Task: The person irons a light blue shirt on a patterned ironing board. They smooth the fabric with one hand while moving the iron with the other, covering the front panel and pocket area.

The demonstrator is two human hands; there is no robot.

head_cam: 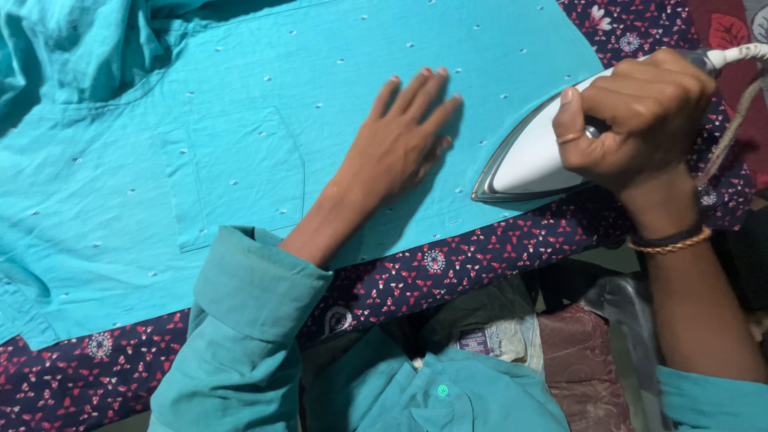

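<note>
A turquoise shirt [264, 120] with small white dots and a chest pocket lies spread over a dark floral-covered ironing surface [448, 264]. My left hand [400, 140] presses flat on the shirt, fingers together and stretched out. My right hand [640, 116] grips the handle of a white iron [528, 160] with a metal soleplate. The iron rests on the shirt's right edge, its tip pointing left, a short way from my left hand. A ring sits on my right thumb and bracelets circle that wrist.
The iron's white cord [740, 54] runs off at the upper right. Below the surface's near edge lie bundled fabrics and a plastic packet [488, 336]. The shirt's bunched collar and sleeve [72, 48] fill the upper left.
</note>
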